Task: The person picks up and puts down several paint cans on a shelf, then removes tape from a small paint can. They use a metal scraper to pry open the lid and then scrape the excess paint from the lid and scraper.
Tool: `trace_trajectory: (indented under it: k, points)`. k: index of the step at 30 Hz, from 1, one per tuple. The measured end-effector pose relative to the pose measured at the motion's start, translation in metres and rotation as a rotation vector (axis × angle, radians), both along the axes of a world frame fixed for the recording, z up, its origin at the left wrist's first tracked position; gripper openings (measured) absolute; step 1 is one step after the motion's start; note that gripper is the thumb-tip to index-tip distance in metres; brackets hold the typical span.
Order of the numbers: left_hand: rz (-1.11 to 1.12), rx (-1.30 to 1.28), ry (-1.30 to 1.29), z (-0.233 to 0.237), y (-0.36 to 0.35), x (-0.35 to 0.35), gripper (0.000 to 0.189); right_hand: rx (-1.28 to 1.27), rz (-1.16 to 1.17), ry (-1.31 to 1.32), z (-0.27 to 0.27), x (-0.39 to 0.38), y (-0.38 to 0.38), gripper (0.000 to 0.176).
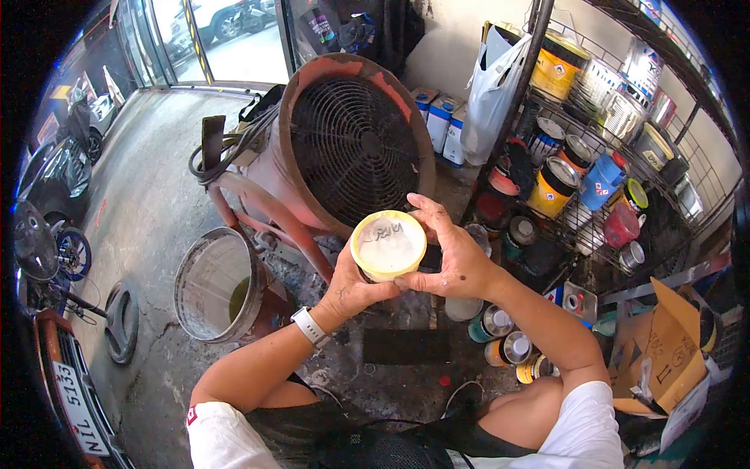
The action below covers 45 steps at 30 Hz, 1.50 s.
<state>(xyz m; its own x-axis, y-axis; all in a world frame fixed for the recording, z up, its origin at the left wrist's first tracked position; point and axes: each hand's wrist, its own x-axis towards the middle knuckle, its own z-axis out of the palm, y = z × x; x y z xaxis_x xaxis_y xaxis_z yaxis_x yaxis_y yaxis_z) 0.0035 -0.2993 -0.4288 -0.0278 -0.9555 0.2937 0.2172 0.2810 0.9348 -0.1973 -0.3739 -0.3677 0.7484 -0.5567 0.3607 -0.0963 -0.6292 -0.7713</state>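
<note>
A small round tub (388,244) with a yellow rim and dark handwriting on its whitish top is held up in front of me. Closed around its lower left side is my left hand (349,288), the thumb along the bottom edge. My right hand (459,254) grips the tub from the right, its thumb at the front and fingers up beside the rim. A white watch (311,327) is on my left wrist. Behind the tub stands a large reddish drum fan (367,137) with a dark round grille.
An open bucket (215,285) with murky liquid stands left of the fan. To the right, a wire rack (578,117) carries several paint cans. More cans (508,348) and an open cardboard box (660,352) sit on the floor at right. A motorbike wheel (74,254) shows at far left.
</note>
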Motion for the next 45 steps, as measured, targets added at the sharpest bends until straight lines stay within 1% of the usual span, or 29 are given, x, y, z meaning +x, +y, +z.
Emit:
trace_trajectory:
  k: [4, 6, 7, 9, 10, 12, 21, 25, 27, 28, 30, 32, 33, 34, 36, 37, 40, 41, 42, 45]
  points:
    - [-0.017, 0.005, -0.015, 0.004, 0.001, 0.0, 0.091, 0.002, -0.004, 0.005, -0.001, 0.0, 0.0, 0.113]
    - [-0.056, 0.06, 0.038, 0.004, 0.003, 0.002, 0.085, 0.122, 0.02, -0.055, -0.004, 0.0, -0.001, 0.1]
    - [-0.056, 0.061, 0.039, 0.003, 0.004, 0.004, 0.085, 0.123, 0.02, -0.054, -0.005, 0.0, -0.001, 0.1]
    - [-0.157, 0.182, 0.169, -0.002, 0.005, 0.009, 0.08, 0.276, 0.015, -0.057, -0.005, 0.0, -0.003, 0.083]
    - [-0.156, 0.183, 0.171, -0.007, 0.003, 0.01, 0.08, 0.277, 0.016, -0.056, -0.007, 0.001, -0.004, 0.083]
    - [-0.224, 0.166, 0.326, -0.014, 0.001, 0.009, 0.082, 0.335, 0.038, -0.104, -0.013, 0.002, -0.005, 0.071]
    - [-0.174, 0.255, 0.428, -0.01, 0.004, 0.008, 0.091, 0.353, 0.046, -0.098, -0.013, 0.004, -0.005, 0.067]
    - [-0.243, 0.213, 0.46, -0.02, 0.002, 0.015, 0.086, 0.338, 0.047, -0.102, -0.012, 0.006, -0.003, 0.066]
    - [-0.25, 0.246, 0.335, -0.027, 0.002, 0.018, 0.09, 0.264, 0.074, -0.122, -0.014, 0.005, -0.005, 0.066]
    - [-0.268, 0.171, 0.329, -0.03, -0.002, 0.019, 0.098, 0.286, 0.062, -0.084, -0.009, 0.004, -0.002, 0.066]
    - [-0.236, 0.16, 0.358, -0.012, 0.001, 0.017, 0.089, 0.307, 0.11, -0.067, -0.002, 0.001, 0.001, 0.069]
    - [-0.184, 0.146, 0.26, -0.016, -0.004, 0.021, 0.094, 0.205, 0.15, -0.078, -0.002, 0.002, -0.001, 0.068]
    - [-0.141, 0.163, 0.21, -0.006, -0.003, 0.021, 0.093, 0.178, 0.134, -0.07, 0.001, 0.001, 0.001, 0.065]
    - [-0.159, 0.152, 0.198, -0.002, -0.004, 0.022, 0.093, 0.186, 0.141, -0.057, 0.002, 0.0, 0.001, 0.067]
    - [-0.103, 0.076, 0.046, 0.003, -0.006, 0.022, 0.091, 0.178, 0.158, -0.066, 0.001, 0.0, -0.001, 0.068]
    - [-0.098, 0.066, 0.045, 0.008, -0.006, 0.019, 0.089, 0.183, 0.155, -0.054, 0.002, -0.002, -0.001, 0.07]
    - [-0.103, 0.013, -0.001, 0.001, -0.011, 0.02, 0.09, 0.129, 0.165, -0.048, 0.002, -0.003, -0.004, 0.072]
    - [-0.097, 0.033, -0.013, 0.014, -0.006, 0.014, 0.09, 0.115, 0.164, -0.059, 0.0, -0.004, -0.004, 0.073]
    - [-0.102, 0.024, -0.017, 0.017, -0.007, 0.009, 0.09, 0.106, 0.158, -0.061, 0.001, -0.006, -0.004, 0.073]
    - [-0.108, -0.007, 0.026, 0.015, -0.01, 0.003, 0.088, 0.145, 0.169, -0.064, 0.003, -0.01, -0.002, 0.071]
